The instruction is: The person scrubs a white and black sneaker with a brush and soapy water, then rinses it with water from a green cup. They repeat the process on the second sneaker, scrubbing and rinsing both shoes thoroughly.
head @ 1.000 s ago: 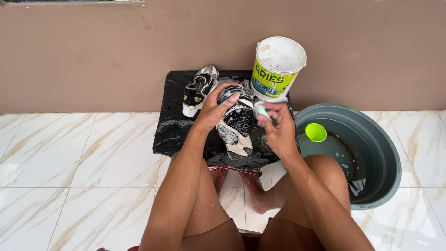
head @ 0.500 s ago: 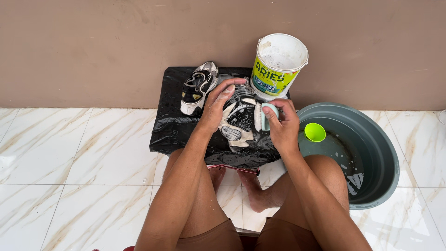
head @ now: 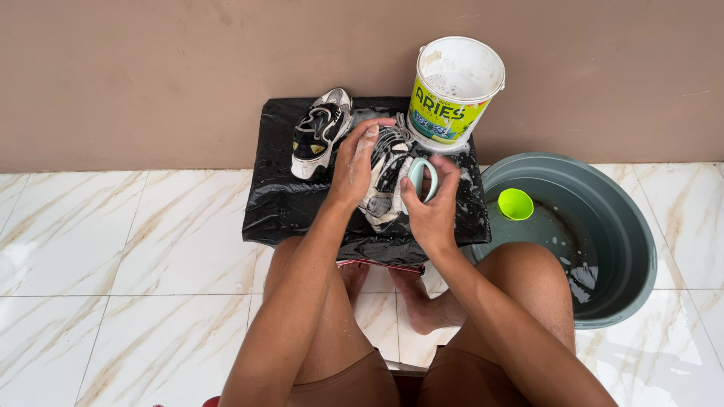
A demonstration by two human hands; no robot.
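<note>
Shoe (head: 385, 177) | black plastic sheet (head: 294, 203) | marble tile floor (head: 128, 249) | brown wall (head: 151, 68)

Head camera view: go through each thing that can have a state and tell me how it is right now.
Left hand: gripping the soapy shoe.
Right hand: closed on a pale green brush against that shoe.
Second shoe: lying untouched on the black plastic sheet.
Bucket: upright, open.
Basin: holds water, green cup floating.

Second black-and-white sneaker (head: 320, 132) lying near the back left corner of the black plastic-covered stand (head: 286, 203), white-and-yellow bucket (head: 455, 90) on its back right corner, grey basin (head: 603, 218) of water beside its right edge, small lime-green cup (head: 516, 203) floating inside, white marble tile floor (head: 128, 264), brown wall (head: 151, 68) behind
</note>
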